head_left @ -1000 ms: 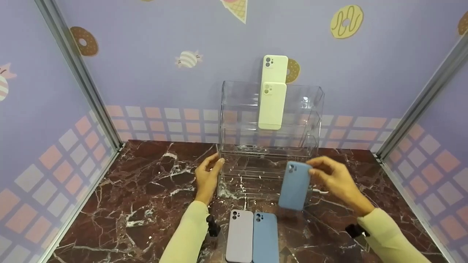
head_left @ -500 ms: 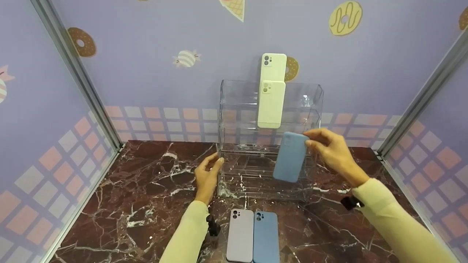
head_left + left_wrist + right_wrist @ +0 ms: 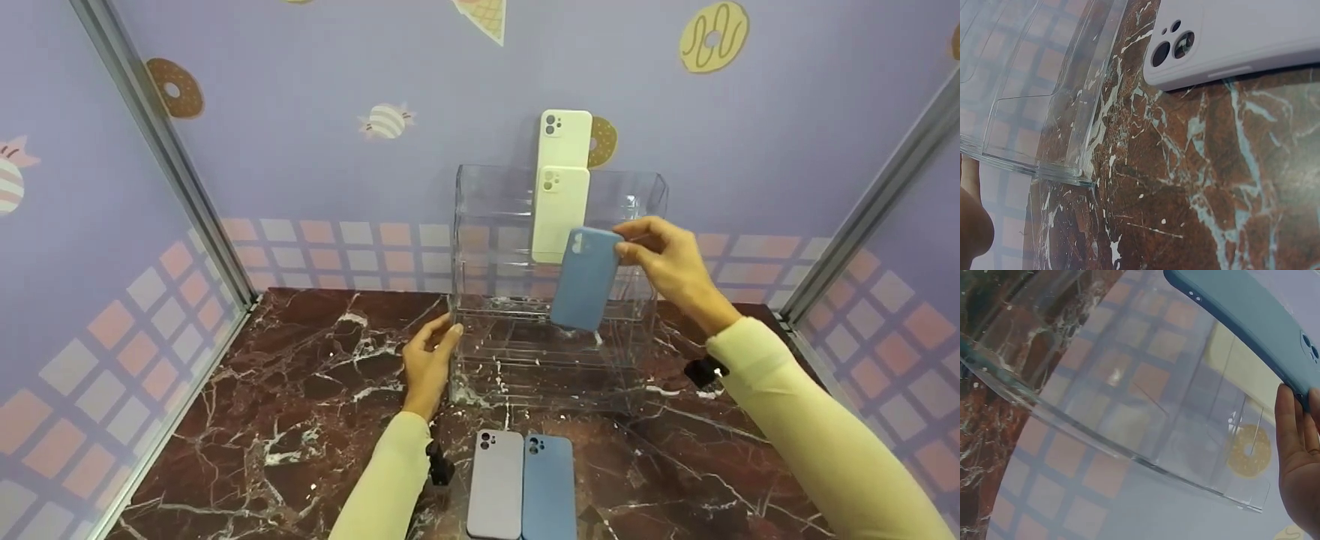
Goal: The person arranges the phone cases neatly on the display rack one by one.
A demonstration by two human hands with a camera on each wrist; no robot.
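My right hand (image 3: 671,259) pinches a blue phone case (image 3: 586,279) at its upper right corner, thumb on the back and fingers behind. The case hangs slightly tilted in front of a clear stepped display rack (image 3: 495,281), overlapping the bottom of a cream phone case (image 3: 559,214). In the right wrist view the same blue case (image 3: 1252,320) is gripped at one end. My left hand (image 3: 427,367) rests against the rack's left side with relaxed fingers; in the left wrist view only part of that hand (image 3: 971,225) shows, outside the clear wall.
Another cream phone case (image 3: 566,139) stands a tier higher on the rack. On the dark red marble surface (image 3: 300,420), a pale lilac phone case (image 3: 495,484) and a second blue phone case (image 3: 549,487) lie side by side before the rack. Patterned walls enclose the back and sides.
My right hand has raised the blue case from low in front of the rack, up and a little left, to the middle tiers. The left hand keeps its place.
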